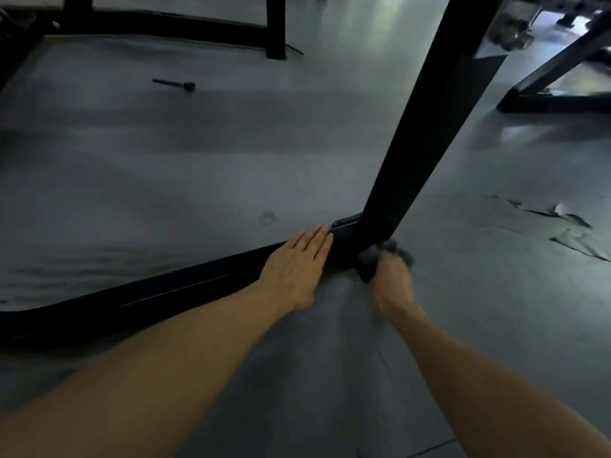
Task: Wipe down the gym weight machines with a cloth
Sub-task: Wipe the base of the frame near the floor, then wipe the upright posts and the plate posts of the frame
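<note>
A black weight machine frame lies low over the grey floor: a long base bar (139, 295) runs from lower left to centre, where a slanted upright post (426, 127) rises from it. My left hand (297, 266) rests flat on the base bar with straight fingers, just left of the joint. My right hand (393, 285) is blurred and grips a dark cloth (370, 262) pressed against the foot of the post at the joint. Part of the cloth is hidden inside the hand.
A black bolt or pin (175, 84) lies loose on the floor at upper left. Another black frame (165, 24) stands at the back, and a further machine leg (555, 77) at upper right. The floor mat is torn and lifted (568, 226) at right.
</note>
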{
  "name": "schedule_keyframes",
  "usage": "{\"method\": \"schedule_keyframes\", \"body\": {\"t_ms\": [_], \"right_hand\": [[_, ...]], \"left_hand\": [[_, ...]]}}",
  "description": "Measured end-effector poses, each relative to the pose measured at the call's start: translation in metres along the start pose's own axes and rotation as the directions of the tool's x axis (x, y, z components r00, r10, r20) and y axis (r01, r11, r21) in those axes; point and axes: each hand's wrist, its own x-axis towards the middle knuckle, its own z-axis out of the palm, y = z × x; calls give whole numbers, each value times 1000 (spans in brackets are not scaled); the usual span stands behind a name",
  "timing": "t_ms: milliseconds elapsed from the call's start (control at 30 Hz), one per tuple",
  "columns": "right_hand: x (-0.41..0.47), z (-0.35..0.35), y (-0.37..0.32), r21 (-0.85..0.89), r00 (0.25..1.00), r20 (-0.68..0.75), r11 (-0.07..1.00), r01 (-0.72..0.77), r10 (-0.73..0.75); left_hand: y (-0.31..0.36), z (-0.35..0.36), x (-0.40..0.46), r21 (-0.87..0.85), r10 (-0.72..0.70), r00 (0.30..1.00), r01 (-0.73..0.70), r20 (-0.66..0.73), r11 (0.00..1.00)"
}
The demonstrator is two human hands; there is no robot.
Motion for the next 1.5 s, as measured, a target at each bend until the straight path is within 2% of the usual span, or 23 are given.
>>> {"method": "schedule_keyframes", "body": {"t_ms": [67, 167, 200, 233, 333, 367, 433, 533, 600, 633, 700, 733, 833, 867, 967, 1000, 1033, 1100, 1233, 1367, 1433, 1500], "right_hand": [[-13, 26, -9, -109, 994, 65, 989, 97, -90], [-30, 21, 0, -220, 945, 119, 921, 323, -304], [-27, 16, 10, -242, 931, 153, 901, 361, -332], [-17, 9, 22, -266, 934, 180, 899, 348, -308], [16, -10, 29, -292, 972, 196, 939, 181, -127], [17, -12, 20, -301, 973, 200, 938, 170, -112], [2, -12, -5, -320, 955, 250, 917, 239, -162], [-32, -11, -27, -197, 906, 335, 921, 335, -258], [-38, -18, -36, -38, 878, 407, 955, 294, -254], [-39, -25, -42, 46, 873, 433, 973, 228, -225], [-40, -54, -61, 207, 894, 426, 977, 51, -137], [-43, -68, -71, 323, 904, 417, 945, -53, -92], [-45, -111, -99, 616, 911, 412, 744, -259, -24], [-46, -127, -110, 675, 912, 410, 677, -293, -14], [-49, -174, -142, 789, 924, 381, 511, -342, 30], [-52, -188, -153, 807, 928, 369, 481, -343, 44], [-53, -206, -164, 822, 935, 350, 461, -334, 54], [-58, -234, -183, 837, 946, 319, 455, -306, 49], [-67, -290, -218, 832, 949, 314, 485, -271, -8], [-64, -347, -239, 805, 964, 265, 550, -222, 1], [-61, -377, -242, 826, 965, 264, 518, -222, -8], [-55, -412, -239, 856, 955, 294, 456, -242, -46]], "left_hand": [[11, 6, 5, -10, -58, 998, 58, -5, 998], [20, 15, 4, -22, -117, 992, 117, -51, 993], [21, 18, 4, -37, -124, 990, 122, -68, 992], [21, 19, 5, -46, -120, 989, 116, -81, 992], [19, 20, 7, -61, -108, 991, 103, -84, 993], [19, 20, 7, -64, -107, 991, 102, -76, 993], [19, 18, 7, -70, -102, 994, 99, -48, 993], [15, 8, 5, -102, -68, 997, 71, 29, 992], [9, -8, 6, -179, -29, 995, 46, 97, 983], [4, -17, 7, -270, -11, 990, 48, 138, 962], [-9, -42, 5, -521, -4, 980, 110, 200, 846], [-15, -52, 3, -632, -12, 979, 141, 203, 762], [-30, -85, -6, -852, -124, 979, 201, 161, 484], [-35, -96, -9, -905, -178, 971, 217, 161, 366], [-46, -143, -21, -964, -274, 925, 245, 264, -102], [-48, -157, -26, -947, -271, 919, 228, 285, -225], [-51, -176, -33, -933, -269, 919, 204, 287, -296], [-53, -204, -45, -920, -270, 927, 154, 261, -360], [-68, -254, -64, -939, -256, 953, 69, 163, -338], [-74, -317, -78, -889, -183, 982, -38, 52, -456], [-70, -349, -81, -874, -162, 987, -73, 7, -481], [-63, -380, -80, -886, -172, 984, -110, -34, -450]]}}
